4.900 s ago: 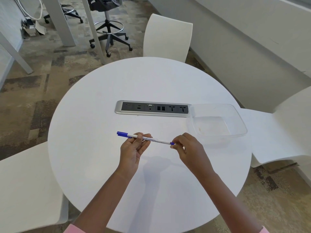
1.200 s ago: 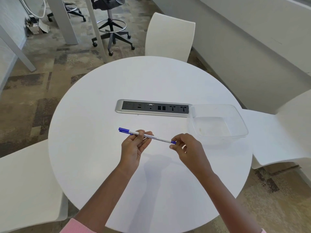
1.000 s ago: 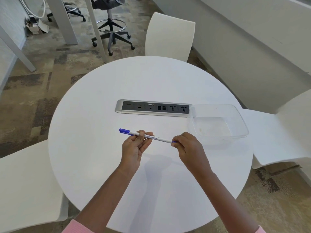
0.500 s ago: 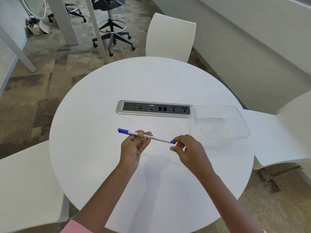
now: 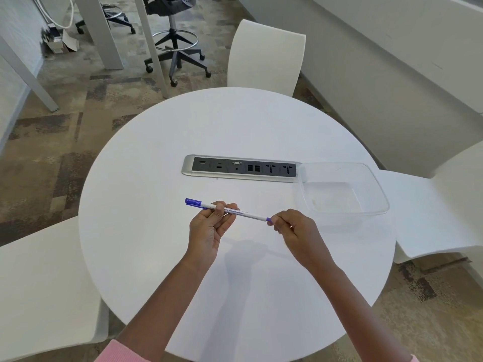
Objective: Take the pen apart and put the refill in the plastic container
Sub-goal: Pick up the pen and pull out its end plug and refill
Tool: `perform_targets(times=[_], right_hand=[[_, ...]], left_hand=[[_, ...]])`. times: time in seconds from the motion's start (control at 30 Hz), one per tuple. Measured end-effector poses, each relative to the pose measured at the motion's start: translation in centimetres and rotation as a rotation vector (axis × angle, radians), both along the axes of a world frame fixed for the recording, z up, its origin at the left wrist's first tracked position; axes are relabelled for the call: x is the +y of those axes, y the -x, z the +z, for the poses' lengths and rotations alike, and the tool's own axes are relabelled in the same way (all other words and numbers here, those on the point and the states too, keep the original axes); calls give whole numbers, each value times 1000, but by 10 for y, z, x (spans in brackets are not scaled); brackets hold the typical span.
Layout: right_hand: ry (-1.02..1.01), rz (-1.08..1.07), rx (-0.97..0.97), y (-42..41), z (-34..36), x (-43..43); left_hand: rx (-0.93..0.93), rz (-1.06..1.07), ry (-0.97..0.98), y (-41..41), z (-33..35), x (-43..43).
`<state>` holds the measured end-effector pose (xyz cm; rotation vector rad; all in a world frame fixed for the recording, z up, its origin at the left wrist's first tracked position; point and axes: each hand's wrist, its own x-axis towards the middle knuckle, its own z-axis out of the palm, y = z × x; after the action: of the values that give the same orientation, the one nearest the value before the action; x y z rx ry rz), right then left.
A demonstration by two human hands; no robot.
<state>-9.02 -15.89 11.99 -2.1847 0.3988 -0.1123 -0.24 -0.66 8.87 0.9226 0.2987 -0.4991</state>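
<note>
A white pen (image 5: pixel 248 214) with a blue cap at its left end and a small blue plug at its right end is held level above the round white table (image 5: pixel 156 178). My left hand (image 5: pixel 209 228) grips the barrel near the cap. My right hand (image 5: pixel 295 231) pinches the blue plug at the right end with its fingertips. The clear plastic container (image 5: pixel 376 184) sits on the table to the right of my hands, with nothing in it. The refill is hidden inside the barrel.
A silver and black socket strip (image 5: pixel 240 169) is set into the table's middle, its right end under the container's corner. White chairs stand behind (image 5: pixel 266 53), right (image 5: pixel 439 210) and left (image 5: pixel 44 283). An office chair (image 5: pixel 175 48) stands farther back.
Both hands have stayed on the pen in nearly the same place. My right fingertips have shifted slightly on the blue end plug; the pen is still whole.
</note>
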Motion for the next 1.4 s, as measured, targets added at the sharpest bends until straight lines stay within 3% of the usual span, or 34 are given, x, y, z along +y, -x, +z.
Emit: perform_targets(times=[0.37,0.43,0.6,0.97,1.03,1.23,1.4], right_hand=[[349,45,-154,1,1,6],[312,37,-122,0,1,5],[-17,-11,25,2,0,0],[334,47,-137,6,0,6],[299,49,-120,5,1,6],[-98,-32,59,4,0,2],[47,2,-37,7,-1,5]], left_hand=[[10,4,-1,3,1,0],[4,2,3,3,2,-1],[-10,-8,-13,4,2,-1],[-1,-10,-4,5,2,0],[-2,-11,-2,5,3,-1],[-4,-16,-12,6,3,-1],[14,3,-5,6,2,-1]])
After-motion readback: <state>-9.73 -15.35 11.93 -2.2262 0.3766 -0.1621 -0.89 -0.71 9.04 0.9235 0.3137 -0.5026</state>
